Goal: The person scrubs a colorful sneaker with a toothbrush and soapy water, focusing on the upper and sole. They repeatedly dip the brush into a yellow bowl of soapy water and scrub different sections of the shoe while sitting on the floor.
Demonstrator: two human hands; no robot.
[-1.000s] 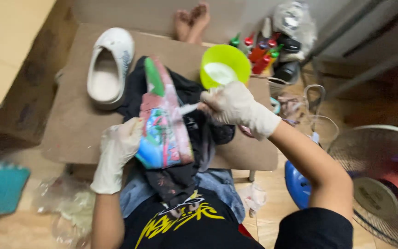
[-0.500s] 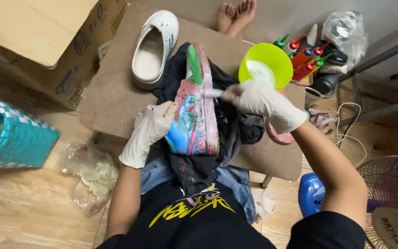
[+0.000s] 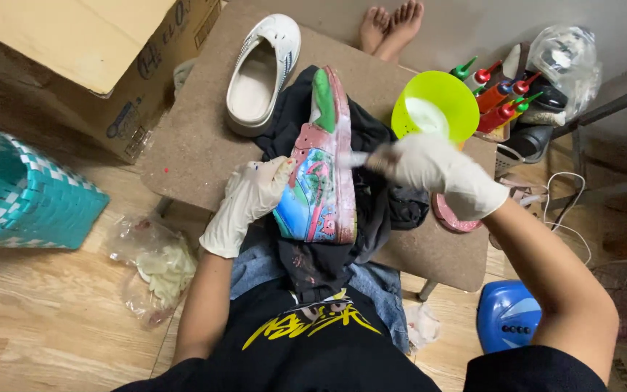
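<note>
My gloved left hand [image 3: 250,194] grips the painted sneaker [image 3: 318,170] near the table's [image 3: 190,145] front edge, so my right hand [image 3: 429,165], closed on a small applicator [image 3: 358,159], should dab gently.

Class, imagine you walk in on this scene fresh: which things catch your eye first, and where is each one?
First comes the brightly painted shoe at the centre of the low brown table, steadied by the gloved left hand while the gloved right hand brings a small tool to its edge. Next, the lime-green bowl behind the right hand, and the white clog at the table's far side.
</note>
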